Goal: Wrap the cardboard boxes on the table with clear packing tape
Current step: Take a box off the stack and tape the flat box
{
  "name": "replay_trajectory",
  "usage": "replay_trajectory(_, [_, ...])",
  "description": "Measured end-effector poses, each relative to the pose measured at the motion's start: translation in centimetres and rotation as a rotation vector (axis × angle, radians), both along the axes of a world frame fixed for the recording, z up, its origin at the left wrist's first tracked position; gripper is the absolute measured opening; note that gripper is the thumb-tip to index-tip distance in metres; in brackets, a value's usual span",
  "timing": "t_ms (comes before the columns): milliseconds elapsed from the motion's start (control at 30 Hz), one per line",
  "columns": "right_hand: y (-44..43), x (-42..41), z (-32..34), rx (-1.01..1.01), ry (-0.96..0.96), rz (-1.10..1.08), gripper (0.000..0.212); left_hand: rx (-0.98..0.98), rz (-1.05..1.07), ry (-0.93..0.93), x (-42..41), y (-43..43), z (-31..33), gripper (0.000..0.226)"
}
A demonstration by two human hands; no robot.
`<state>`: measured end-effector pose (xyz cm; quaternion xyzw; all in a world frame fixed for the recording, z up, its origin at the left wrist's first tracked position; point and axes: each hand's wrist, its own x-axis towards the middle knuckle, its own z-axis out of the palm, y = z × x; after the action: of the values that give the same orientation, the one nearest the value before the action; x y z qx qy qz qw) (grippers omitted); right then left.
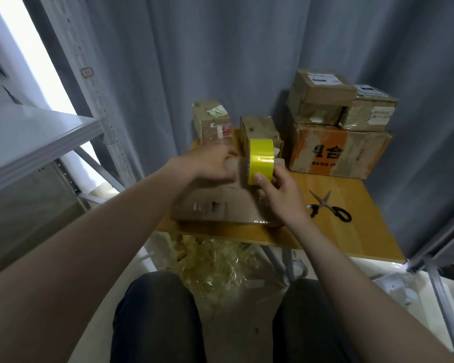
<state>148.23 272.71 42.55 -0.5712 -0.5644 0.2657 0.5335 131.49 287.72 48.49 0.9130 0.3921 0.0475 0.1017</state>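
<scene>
- A tape roll [261, 161] is held upright on edge over the far right part of a flat cardboard box [215, 203]; its glossy outer band appears bright yellow.
- The roll is gripped by the right hand [278, 189], with the thumb pressed on the near face of the band and the fingers curled round behind it.
- The left hand [212, 163] is laid on top of the box, just left of the roll. Its fingers are blurred, so it cannot be told whether they are pressed flat or pinched on a tape end.
- The box is worn, with torn patches and label scraps on its near side, and a shiny film is seen at its near right corner.
- The box is set at the near left edge of a pale wooden table [351, 205].
- Black-handled scissors [328, 206] are laid open on the table, to the right of the box and apart from it.
- Two small taped boxes [212, 121] are stood behind the hands.
- At the far right, a large orange-printed box [338, 153] is topped by two smaller labelled boxes [320, 95].
- The table is backed by a grey curtain [220, 48], and a grey metal shelf [37, 137] is seen at the left.
- Crumpled clear film [215, 271] is heaped on the floor under the table's near edge.
</scene>
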Motion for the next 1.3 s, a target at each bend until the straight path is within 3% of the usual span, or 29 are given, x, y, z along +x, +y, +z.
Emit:
replay_trajectory(133, [2.9,1.2,-0.5,-0.041,0.070,0.029,0.015,-0.160,-0.025,0.185,0.8,-2.4,-3.2,0.134])
replay_trajectory(200, [4.2,1.1,-0.9,-0.082,0.078,0.042,0.016,-0.236,0.004,0.240,1.0,-3.4,-5.5,0.151])
replay_trajectory(267, [5.1,0.8,-1.3,-0.124,0.068,0.029,0.012,-0.184,0.013,0.265,0.8,-3.8,-7.7,0.161])
replay_trajectory(400, [5.7,0.4,-1.8,-0.139,0.017,-0.019,0.014,-0.047,0.009,0.133,0.0,-3.1,-10.4,0.155])
replay_trajectory(500, [5.2,0.1,-0.8,-0.180,0.006,-0.017,0.016,-0.081,-0.019,0.066,0.1,-3.1,-10.2,0.149])
replay_trajectory(633, [2.1,-1.0,1.1,-0.216,0.046,-0.078,0.036,-0.122,-0.021,0.020,-0.2,-2.5,-10.4,0.150])
replay_trajectory(767, [-2.7,-1.8,2.1,-0.304,0.200,-0.107,0.037,-0.122,-0.017,0.087,-0.2,-1.3,-10.8,0.154])
replay_trajectory(867, [-5.6,-2.6,2.3,-0.362,0.330,-0.042,0.027,-0.112,0.012,0.148,0.0,-2.0,-9.8,0.134])
replay_trajectory(933, [-6.9,-3.3,1.1,-0.424,0.391,-0.009,0.028,-0.149,0.042,0.150,0.0,-2.4,-9.2,0.133])
replay_trajectory(1133, [-8.5,-4.0,-3.6,-0.495,0.359,-0.057,0.063,-0.171,0.024,0.178,-0.6,-3.3,-8.5,0.147])
replay_trajectory(1300, [-9.4,-5.4,-5.3,-0.522,0.332,-0.095,0.038,-0.171,-0.019,0.187,-1.1,-3.8,-8.3,0.146])
